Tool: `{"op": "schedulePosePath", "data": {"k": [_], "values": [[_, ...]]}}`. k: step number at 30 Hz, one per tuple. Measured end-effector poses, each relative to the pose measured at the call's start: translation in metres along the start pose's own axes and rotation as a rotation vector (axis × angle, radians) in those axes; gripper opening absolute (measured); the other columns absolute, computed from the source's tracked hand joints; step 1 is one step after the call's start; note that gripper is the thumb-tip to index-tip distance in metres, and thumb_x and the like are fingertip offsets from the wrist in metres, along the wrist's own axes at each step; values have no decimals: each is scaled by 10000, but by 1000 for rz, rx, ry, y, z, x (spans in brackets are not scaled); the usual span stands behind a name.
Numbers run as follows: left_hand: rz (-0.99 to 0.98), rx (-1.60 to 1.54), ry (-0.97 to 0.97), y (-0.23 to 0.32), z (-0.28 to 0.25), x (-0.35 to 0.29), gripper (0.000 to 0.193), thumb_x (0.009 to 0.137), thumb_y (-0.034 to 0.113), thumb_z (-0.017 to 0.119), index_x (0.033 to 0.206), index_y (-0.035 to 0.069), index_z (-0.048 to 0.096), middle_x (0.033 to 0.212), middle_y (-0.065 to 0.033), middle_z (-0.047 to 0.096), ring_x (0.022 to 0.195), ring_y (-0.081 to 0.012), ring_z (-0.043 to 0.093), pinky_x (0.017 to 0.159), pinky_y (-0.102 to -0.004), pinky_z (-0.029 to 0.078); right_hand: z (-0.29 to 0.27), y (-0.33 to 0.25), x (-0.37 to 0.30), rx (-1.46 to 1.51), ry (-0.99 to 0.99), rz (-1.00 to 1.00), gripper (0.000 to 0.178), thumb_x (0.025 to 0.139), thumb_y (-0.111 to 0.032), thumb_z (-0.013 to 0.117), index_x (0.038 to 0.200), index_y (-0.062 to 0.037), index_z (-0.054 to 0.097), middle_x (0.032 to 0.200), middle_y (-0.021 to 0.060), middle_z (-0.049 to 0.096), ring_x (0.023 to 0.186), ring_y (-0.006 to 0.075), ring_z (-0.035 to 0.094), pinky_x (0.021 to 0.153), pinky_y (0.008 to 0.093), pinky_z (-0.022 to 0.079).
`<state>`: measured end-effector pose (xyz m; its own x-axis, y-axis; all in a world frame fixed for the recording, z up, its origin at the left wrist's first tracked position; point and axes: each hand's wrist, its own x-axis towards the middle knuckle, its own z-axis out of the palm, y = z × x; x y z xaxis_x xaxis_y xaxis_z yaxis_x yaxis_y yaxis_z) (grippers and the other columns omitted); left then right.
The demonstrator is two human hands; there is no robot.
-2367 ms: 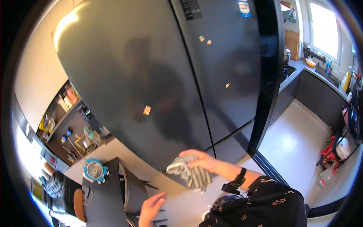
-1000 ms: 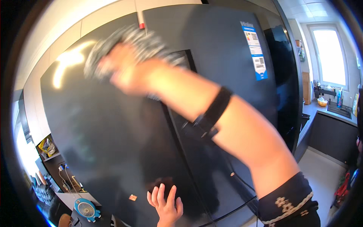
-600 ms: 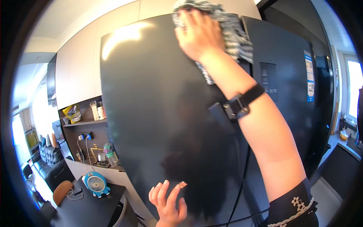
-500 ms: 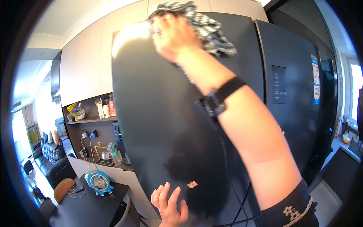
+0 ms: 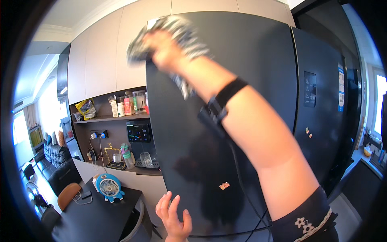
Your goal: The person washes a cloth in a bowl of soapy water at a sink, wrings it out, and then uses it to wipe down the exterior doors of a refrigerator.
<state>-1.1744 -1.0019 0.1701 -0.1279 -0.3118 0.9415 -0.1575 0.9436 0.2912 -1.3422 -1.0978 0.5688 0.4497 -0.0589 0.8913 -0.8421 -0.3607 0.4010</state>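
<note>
My right hand (image 5: 164,51), smeared by motion, holds a crumpled black-and-white patterned cloth (image 5: 179,30) at the upper left edge of a tall dark refrigerator (image 5: 250,125). Part of the cloth sticks out past that edge, in front of the pale cabinets, and a corner hangs below my wrist. A black strap with a small device (image 5: 217,107) circles my right forearm, with a cable trailing down. Low in front of the refrigerator, my left hand (image 5: 174,221) is raised with its fingers apart and nothing in it. A small sticker (image 5: 224,185) is on the door near it.
Left of the refrigerator, a shelf (image 5: 109,119) carries bottles and jars above a niche with a water dispenser panel (image 5: 138,131), a glass and a green-capped bottle (image 5: 127,156). A blue fan (image 5: 109,188) stands on a dark table (image 5: 86,222). Pale cabinets (image 5: 100,52) rise above.
My right hand and the cloth have moved left to the refrigerator's edge. The view has shifted left, showing more of the niche. My left hand remains raised and open.
</note>
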Motion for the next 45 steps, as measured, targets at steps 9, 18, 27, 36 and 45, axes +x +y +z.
{"op": "schedulePosePath", "data": {"k": [9,18,27,36,45], "values": [[-47,-32,0,-7,-7,-2,446,703,79,557,1140,-8,523,1253,-196,452,1138,-353,408,979,-430,289,-43,-42,-30,-661,-127,-303,466,749,-221,554,1208,-154,502,1242,41,509,1190,231,420,1014,460,289],[-120,-121,54,-11,-11,-12,461,739,56,544,1191,-10,483,1282,-195,435,1149,-340,405,991,-424,276,-57,-163,-254,171,-1150,164,293,820,-217,533,1097,-123,560,1152,101,560,1091,251,526,914,312,416],[-426,-301,141,-25,10,-35,491,768,26,516,1251,18,429,1323,-124,404,1210,-251,383,1002,-375,270,-130,-94,-159,-942,-140,-3,529,696,-232,618,1159,-17,477,1093,142,487,1077,299,430,917,484,301],[-471,-373,208,-38,5,-63,487,780,26,509,1257,25,411,1314,-103,412,1187,-224,405,972,-363,299,-31,-230,-474,247,-797,295,461,800,-90,507,1253,-171,483,1321,46,443,1254,251,371,1082,382,204],[-550,-313,191,-46,-10,-72,444,788,-25,445,1227,37,444,1248,-67,456,1123,-193,441,925,-330,335,-193,-129,-315,-836,-360,233,492,698,-158,596,1185,-115,538,1212,57,526,1137,275,454,974,394,345]]}}
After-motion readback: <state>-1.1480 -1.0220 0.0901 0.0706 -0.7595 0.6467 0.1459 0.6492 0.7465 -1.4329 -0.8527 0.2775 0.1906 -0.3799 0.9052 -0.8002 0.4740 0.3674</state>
